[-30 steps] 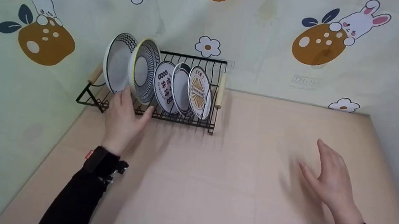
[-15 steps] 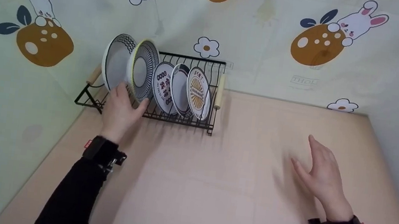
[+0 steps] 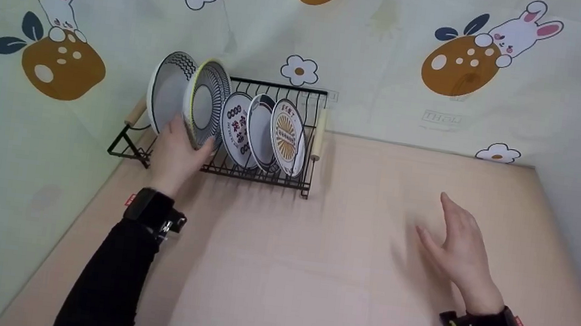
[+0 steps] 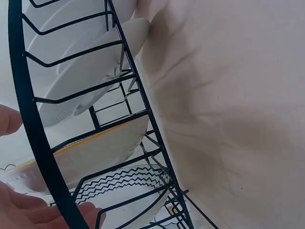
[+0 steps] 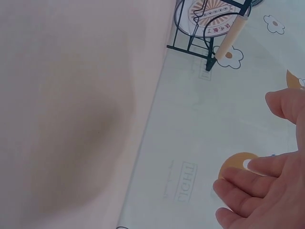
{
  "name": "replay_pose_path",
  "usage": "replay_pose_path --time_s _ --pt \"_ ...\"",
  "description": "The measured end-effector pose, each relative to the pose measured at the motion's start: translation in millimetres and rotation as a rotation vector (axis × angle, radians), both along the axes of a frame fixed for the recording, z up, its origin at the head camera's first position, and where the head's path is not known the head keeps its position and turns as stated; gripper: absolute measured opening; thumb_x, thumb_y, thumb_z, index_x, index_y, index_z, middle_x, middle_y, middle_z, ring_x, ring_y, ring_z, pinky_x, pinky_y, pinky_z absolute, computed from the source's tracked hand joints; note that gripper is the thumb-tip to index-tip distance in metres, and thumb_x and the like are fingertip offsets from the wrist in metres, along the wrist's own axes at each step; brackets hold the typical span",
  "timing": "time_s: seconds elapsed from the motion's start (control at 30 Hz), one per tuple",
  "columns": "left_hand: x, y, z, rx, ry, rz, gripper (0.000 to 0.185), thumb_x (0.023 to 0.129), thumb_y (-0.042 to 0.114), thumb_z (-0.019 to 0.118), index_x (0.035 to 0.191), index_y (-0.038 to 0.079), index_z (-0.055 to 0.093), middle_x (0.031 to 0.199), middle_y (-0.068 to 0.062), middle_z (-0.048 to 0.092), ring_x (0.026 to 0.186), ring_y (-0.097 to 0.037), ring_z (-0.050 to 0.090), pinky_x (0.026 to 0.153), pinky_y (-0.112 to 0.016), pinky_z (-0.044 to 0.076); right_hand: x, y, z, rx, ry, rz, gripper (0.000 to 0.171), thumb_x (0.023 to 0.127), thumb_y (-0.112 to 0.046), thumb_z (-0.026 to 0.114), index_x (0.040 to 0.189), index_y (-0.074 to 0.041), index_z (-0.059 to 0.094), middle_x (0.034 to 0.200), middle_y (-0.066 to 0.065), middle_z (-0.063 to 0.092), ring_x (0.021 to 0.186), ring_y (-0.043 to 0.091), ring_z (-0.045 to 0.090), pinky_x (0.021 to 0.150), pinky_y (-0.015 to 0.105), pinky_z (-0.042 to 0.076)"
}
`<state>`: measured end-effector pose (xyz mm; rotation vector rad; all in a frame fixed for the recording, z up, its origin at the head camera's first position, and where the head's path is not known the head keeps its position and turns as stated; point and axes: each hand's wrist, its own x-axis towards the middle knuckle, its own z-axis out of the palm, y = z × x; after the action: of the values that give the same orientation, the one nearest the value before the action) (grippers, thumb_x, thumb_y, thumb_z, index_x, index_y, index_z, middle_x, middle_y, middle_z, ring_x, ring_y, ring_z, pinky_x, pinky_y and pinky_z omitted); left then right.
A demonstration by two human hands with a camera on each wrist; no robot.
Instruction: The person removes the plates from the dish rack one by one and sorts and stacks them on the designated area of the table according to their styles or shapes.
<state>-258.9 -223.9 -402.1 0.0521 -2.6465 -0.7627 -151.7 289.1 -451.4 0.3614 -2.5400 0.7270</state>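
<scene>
A black wire dish rack (image 3: 267, 174) with wooden handles stands at the table's back left corner. Several plates stand upright in it. My left hand (image 3: 189, 138) grips the lower rim of the yellow-rimmed striped plate (image 3: 208, 96), thumb behind it and fingers in front. A zigzag-rimmed plate (image 3: 166, 89) stands just left of it. In the left wrist view the yellow-rimmed plate (image 4: 95, 152) sits behind the rack wire (image 4: 28, 119), with my fingers (image 4: 28, 210) below it. My right hand (image 3: 439, 224) hovers open over the table at the right, holding nothing.
Right of the held plate stand a plate with printed characters (image 3: 235, 126), a plain-faced one (image 3: 262, 127) and an orange sunburst plate (image 3: 288, 135). The beige table (image 3: 310, 274) meets patterned walls at the back and left. The right wrist view shows the rack's end (image 5: 205, 28) far off.
My left hand has moved up to the rack and closed on the striped plate's lower rim. My right hand has drifted a little left and away from me, still open.
</scene>
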Motion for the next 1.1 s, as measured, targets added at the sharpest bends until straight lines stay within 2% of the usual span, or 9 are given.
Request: replay_pose_path --time_s 0.13,0.37,0.67,0.87,1.1 --pt "-5.1 -1.1 2.8 0.016 -0.037 0.011 0.077 0.09 0.044 0.065 0.138 -0.01 0.036 0.122 -0.032 0.051 0.109 -0.047 0.055 0.088 -0.06 0.049 -1.6 -3.7 -0.2 -0.007 0.002 0.009 0.072 0.084 -0.016 0.074 0.141 0.014 0.041 0.131 0.035 0.051 0.121 0.051 0.045 0.104 0.062 0.032" --pt "-12.8 -0.9 6.1 0.024 -0.07 0.028 0.075 0.09 0.044 0.064 0.135 -0.01 0.038 0.12 -0.031 0.054 0.108 -0.047 0.056 0.089 -0.059 0.049 -4.5 -8.5 2.0 -0.012 0.015 0.016 0.072 0.084 -0.016 0.075 0.142 0.011 0.041 0.134 0.034 0.051 0.122 0.05 0.046 0.105 0.062 0.032" --pt "-21.6 3.0 9.7 0.055 -0.115 0.069 0.064 0.09 0.045 0.062 0.124 -0.007 0.044 0.112 -0.025 0.059 0.096 -0.042 0.06 0.078 -0.055 0.052 -10.2 -14.7 2.7 -0.013 -0.003 0.029 0.072 0.085 -0.017 0.074 0.143 0.011 0.041 0.136 0.032 0.051 0.123 0.048 0.046 0.105 0.06 0.033" --pt "-25.0 3.4 10.1 0.1 -0.118 0.087 0.057 0.092 0.038 0.06 0.121 -0.009 0.046 0.11 -0.026 0.06 0.091 -0.041 0.061 0.074 -0.054 0.053 -13.6 -19.0 2.3 -0.009 -0.005 0.031 0.073 0.085 -0.016 0.075 0.143 0.012 0.04 0.135 0.032 0.051 0.123 0.048 0.046 0.107 0.058 0.033" --pt "-30.0 3.5 10.0 0.137 -0.125 0.094 0.046 0.09 0.028 0.056 0.115 -0.009 0.046 0.099 -0.024 0.061 0.081 -0.036 0.06 0.066 -0.048 0.052 -15.8 -26.8 4.3 -0.023 -0.037 0.034 0.073 0.086 -0.017 0.074 0.144 0.011 0.039 0.136 0.032 0.051 0.124 0.048 0.046 0.108 0.058 0.031"
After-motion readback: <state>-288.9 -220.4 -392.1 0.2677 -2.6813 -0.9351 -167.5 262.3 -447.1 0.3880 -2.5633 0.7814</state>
